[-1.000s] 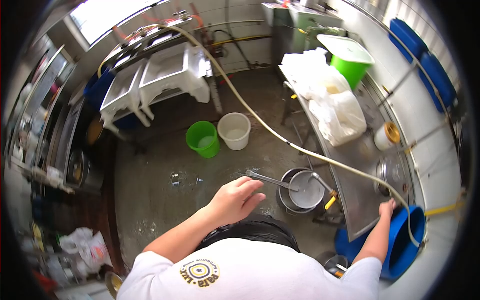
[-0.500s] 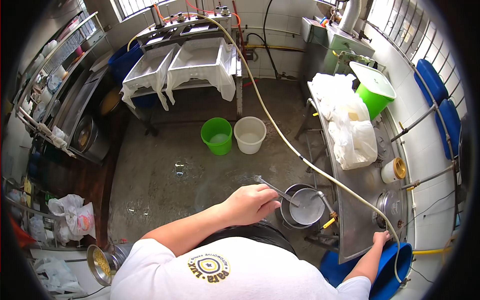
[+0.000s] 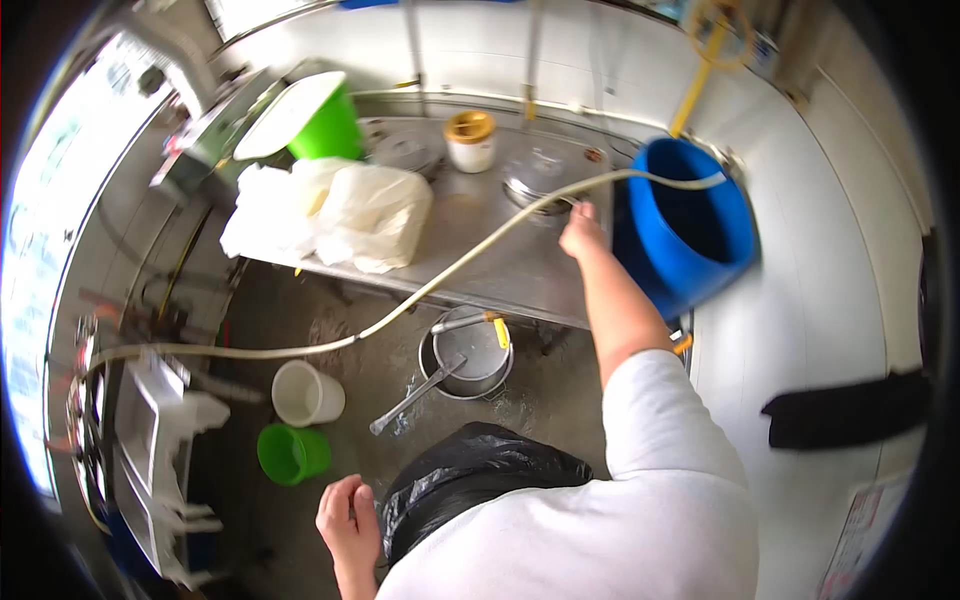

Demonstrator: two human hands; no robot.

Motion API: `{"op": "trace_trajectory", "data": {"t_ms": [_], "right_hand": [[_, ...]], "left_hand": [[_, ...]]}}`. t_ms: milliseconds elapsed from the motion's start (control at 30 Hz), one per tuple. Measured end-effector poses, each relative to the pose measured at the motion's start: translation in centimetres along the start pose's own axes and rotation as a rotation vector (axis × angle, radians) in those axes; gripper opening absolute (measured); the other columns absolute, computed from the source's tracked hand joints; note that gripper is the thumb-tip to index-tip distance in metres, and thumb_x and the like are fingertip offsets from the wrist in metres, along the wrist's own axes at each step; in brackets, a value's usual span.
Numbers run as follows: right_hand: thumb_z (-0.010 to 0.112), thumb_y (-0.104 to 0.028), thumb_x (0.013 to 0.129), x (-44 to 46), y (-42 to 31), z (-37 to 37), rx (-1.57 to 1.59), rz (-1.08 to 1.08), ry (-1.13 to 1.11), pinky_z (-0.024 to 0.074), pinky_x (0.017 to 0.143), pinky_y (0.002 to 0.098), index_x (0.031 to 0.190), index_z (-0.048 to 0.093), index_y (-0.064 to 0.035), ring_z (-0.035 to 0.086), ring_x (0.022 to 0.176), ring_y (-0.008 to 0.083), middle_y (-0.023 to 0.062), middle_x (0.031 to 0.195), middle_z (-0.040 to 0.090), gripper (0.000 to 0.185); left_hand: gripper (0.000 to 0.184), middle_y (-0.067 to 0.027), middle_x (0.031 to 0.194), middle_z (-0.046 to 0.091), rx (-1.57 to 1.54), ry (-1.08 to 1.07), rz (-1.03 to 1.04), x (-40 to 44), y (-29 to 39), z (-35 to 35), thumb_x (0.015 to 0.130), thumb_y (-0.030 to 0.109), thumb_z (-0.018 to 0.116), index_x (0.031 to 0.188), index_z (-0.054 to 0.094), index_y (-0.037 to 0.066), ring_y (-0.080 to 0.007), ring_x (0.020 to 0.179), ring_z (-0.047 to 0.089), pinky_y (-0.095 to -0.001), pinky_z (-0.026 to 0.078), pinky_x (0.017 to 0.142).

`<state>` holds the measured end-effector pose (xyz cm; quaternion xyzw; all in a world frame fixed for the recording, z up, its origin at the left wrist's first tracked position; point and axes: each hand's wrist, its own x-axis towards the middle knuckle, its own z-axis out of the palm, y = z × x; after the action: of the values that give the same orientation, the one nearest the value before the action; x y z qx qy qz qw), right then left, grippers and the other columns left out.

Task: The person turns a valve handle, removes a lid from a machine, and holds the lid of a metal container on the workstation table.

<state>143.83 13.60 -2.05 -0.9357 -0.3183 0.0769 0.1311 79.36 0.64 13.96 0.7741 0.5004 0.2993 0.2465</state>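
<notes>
My right hand (image 3: pixel 583 232) reaches over the right end of the steel table, its fingers drawn together just below the pale hose (image 3: pixel 480 245). Whether they grip the hose or something thin beside it, I cannot tell. A lidded metal pot (image 3: pixel 538 178) stands just left of that hand, and a blue barrel (image 3: pixel 665 225) to its right takes the hose's end over its mouth. My left hand (image 3: pixel 348 520) hangs low beside the black plastic apron (image 3: pixel 470 480), fingers curled, with nothing visible in it. On the floor a metal pot (image 3: pixel 480 345) holds a long-handled tool (image 3: pixel 415 395).
The steel table (image 3: pixel 480 215) carries a white plastic-wrapped bundle (image 3: pixel 375 215), a green bin (image 3: pixel 328 120) and a white tub with a yellow lid (image 3: pixel 470 145). White (image 3: pixel 308 393) and green (image 3: pixel 292 453) buckets stand on the floor at left, near cloth-draped trays (image 3: pixel 155 430). The hose crosses overhead.
My view has swung right toward the steel table and blue barrel. My left hand has dropped from in front of my body to my side. My right hand stays by the hose.
</notes>
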Motion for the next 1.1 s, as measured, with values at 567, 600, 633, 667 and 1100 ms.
{"op": "trace_trajectory", "data": {"t_ms": [567, 600, 633, 667, 1100], "right_hand": [[0.062, -0.01, 0.096, -1.3, 1.0, -0.6, 0.03, -0.055, 0.015, 0.0539, 0.113, 0.0466, 0.168, 0.03, -0.0032, 0.062, 0.137, 0.0419, 0.0166, 0.178, 0.023, 0.079], [0.062, -0.01, 0.096, -1.2, 1.0, -0.6, 0.023, -0.058, 0.021, 0.0539, 0.113, 0.0466, 0.168, 0.03, -0.0032, 0.062, 0.137, 0.0419, 0.0166, 0.178, 0.023, 0.079], [0.065, -0.013, 0.097, -1.3, 0.8, -0.9, 0.034, -0.041, 0.009, 0.0537, 0.114, 0.0467, 0.168, 0.029, -0.0029, 0.061, 0.138, 0.0416, 0.0172, 0.178, 0.023, 0.08], [0.067, -0.017, 0.098, -1.5, 0.4, -1.1, 0.046, -0.023, -0.005, 0.0534, 0.114, 0.0468, 0.167, 0.029, -0.0025, 0.06, 0.139, 0.0413, 0.0179, 0.178, 0.023, 0.081], [0.071, -0.039, 0.099, -2.1, -4.9, -6.4, -0.273, 0.097, -0.096, 0.0478, 0.118, 0.0461, 0.15, 0.059, -0.001, 0.054, 0.144, 0.0395, 0.0216, 0.163, 0.048, 0.064]], "left_hand": [[0.017, -0.0162, 0.092, 0.073, -0.178, -0.211, 0.182, 7.3, 6.7, 8.3, 0.098, 0.009, 0.076, 0.109, 0.075, -0.004, -0.0266, 0.077, 0.074, -0.0348, 0.059, 0.07], [0.017, -0.0164, 0.092, 0.073, -0.174, -0.217, 0.181, 7.5, 6.4, 8.3, 0.097, 0.008, 0.076, 0.109, 0.075, -0.004, -0.0265, 0.076, 0.074, -0.0348, 0.059, 0.07], [0.017, -0.0164, 0.092, 0.073, -0.182, -0.211, 0.183, 7.8, 6.0, 8.3, 0.097, 0.008, 0.076, 0.109, 0.075, -0.004, -0.0265, 0.076, 0.074, -0.0348, 0.059, 0.07], [0.017, -0.0163, 0.091, 0.073, -0.167, -0.225, 0.169, 8.1, 5.5, 8.2, 0.097, 0.008, 0.077, 0.109, 0.075, -0.004, -0.0265, 0.076, 0.074, -0.0348, 0.059, 0.069], [0.024, -0.0236, 0.112, 0.072, -0.219, -0.425, 0.236, 17.1, 2.1, 8.4, 0.104, 0.022, 0.07, 0.116, 0.073, 0.001, -0.0433, 0.098, 0.07, -0.0524, 0.055, 0.082]]}}
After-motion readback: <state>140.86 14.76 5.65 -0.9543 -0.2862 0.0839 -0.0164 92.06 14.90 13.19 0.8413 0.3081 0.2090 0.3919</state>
